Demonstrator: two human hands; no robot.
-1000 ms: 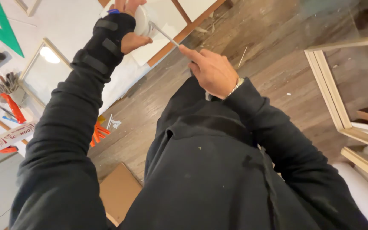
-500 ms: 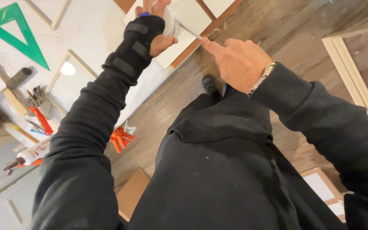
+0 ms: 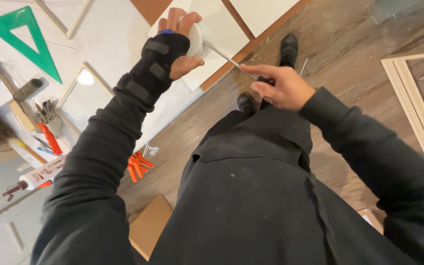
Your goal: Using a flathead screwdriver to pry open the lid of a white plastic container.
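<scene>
My left hand (image 3: pixel 180 41), in a black wrist brace, grips a small white round container (image 3: pixel 196 40) held out over the edge of a white worktable (image 3: pixel 109 44). My right hand (image 3: pixel 278 86) holds the near end of a thin metal tool (image 3: pixel 226 58). The tool's far end rests at the container's rim. Both arms wear black sleeves, and my black shoes (image 3: pixel 288 48) show on the floor below.
On the table lie a green set square (image 3: pixel 23 39), a pale wooden frame (image 3: pixel 82 86), brushes, a glue tube (image 3: pixel 38 175) and white boards. Orange clamps (image 3: pixel 137 166) lie on the wooden floor. More wooden frames (image 3: pixel 413 105) lean at the right, and a cardboard piece (image 3: pixel 148 225) lies below.
The view has shifted, so the table and my hands sit lower in frame. My right hand has drawn in and now grips the tool in a closed fist rather than with extended fingers.
</scene>
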